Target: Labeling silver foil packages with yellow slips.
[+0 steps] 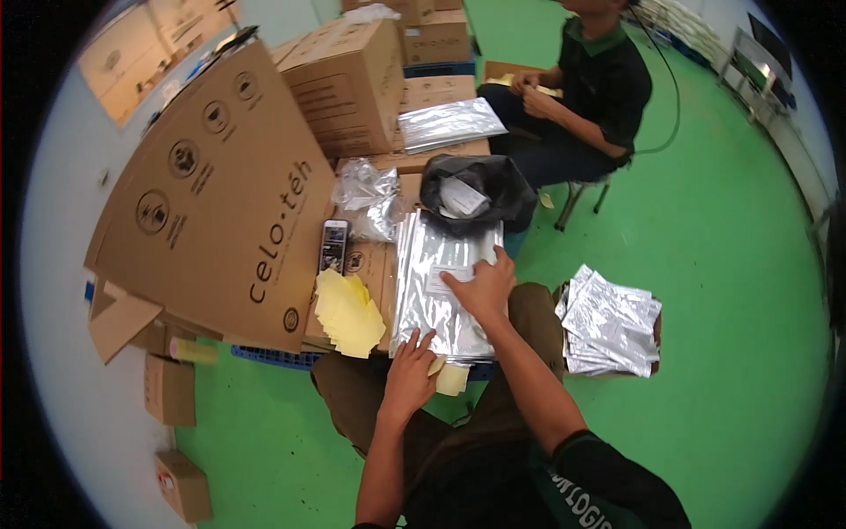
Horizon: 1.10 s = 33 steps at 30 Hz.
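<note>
My right hand (pixel 483 286) rests spread on a stack of shiny silver pouches (pixel 421 313), its fingertips at a small white label (pixel 438 280) lying on the top pouch. My left hand (pixel 408 377) has its fingers apart on the stack's lower left edge; small yellow paper pieces (pixel 452 381) lie at its right, and I cannot tell whether its thumb touches one. Left of the stack are yellow sheets (pixel 346 311) and a phone (pixel 335 247). A black bag (pixel 476 181) with white slips inside stands just beyond the pouches, beside clear plastic bags (pixel 366 194).
A large cardboard panel (pixel 203 212) stands at my left; boxes (pixel 339 88) and more silver pouches (pixel 449 123) are behind. Another person (pixel 595 97) sits on a stool at back right, hands together. A box of loose pouches (pixel 608 322) sits at my right on the green floor (pixel 723 264).
</note>
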Motion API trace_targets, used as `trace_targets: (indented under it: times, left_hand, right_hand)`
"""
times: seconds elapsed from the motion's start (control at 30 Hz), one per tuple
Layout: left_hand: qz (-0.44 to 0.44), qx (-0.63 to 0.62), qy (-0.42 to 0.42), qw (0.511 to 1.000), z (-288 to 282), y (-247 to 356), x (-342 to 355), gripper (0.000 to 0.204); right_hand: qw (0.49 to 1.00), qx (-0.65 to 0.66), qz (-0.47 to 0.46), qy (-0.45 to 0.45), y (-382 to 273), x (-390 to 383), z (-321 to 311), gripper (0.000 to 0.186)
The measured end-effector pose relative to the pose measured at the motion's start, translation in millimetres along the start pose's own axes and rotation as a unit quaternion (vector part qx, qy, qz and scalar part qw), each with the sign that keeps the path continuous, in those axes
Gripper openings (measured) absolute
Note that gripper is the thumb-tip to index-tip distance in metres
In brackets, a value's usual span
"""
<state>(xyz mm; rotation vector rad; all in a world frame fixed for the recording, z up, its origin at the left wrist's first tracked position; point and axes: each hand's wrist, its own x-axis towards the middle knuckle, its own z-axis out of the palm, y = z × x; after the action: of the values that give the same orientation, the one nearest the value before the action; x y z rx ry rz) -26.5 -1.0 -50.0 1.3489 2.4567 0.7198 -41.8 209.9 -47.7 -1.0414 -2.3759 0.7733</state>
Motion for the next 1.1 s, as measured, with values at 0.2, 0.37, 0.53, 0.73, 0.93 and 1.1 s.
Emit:
trace_targets:
  times: [0.2, 0.37, 0.53, 0.73, 0.93, 1.1]
  left_hand:
    - [-0.008, 0.017, 0.024, 1.0, 9, -7, 7, 0.014]
    - [-0.021, -0.009, 0.013, 1.0, 3, -3, 9, 0.014]
    - [-0.056, -0.116, 0.054, 0.99, -9, 6, 5, 0.017]
    - [-0.108, -0.187, 0.187, 0.958, -33, 16, -12, 0.016]
    - [-0.247, -0.178, 0.309, 0.901, -46, -34, -29, 0.024]
    - [-0.309, -0.091, 0.336, 0.885, -65, -70, -24, 0.029]
  right_hand:
    - [0.989, -0.122, -0.05, 0.063, 37, 10, -2, 0.066]
    - [0.994, -0.085, 0.057, 0.035, 57, 8, -20, 0.048]
    - [0.994, 0.007, 0.113, 0.007, 73, 5, -16, 0.035]
    - [0.974, 0.177, 0.128, 0.06, 102, 5, -21, 0.028]
    - [0.901, 0.387, 0.165, 0.103, 163, -20, -58, 0.024]
    - [0.802, 0.441, 0.32, 0.245, 233, -59, -97, 0.022]
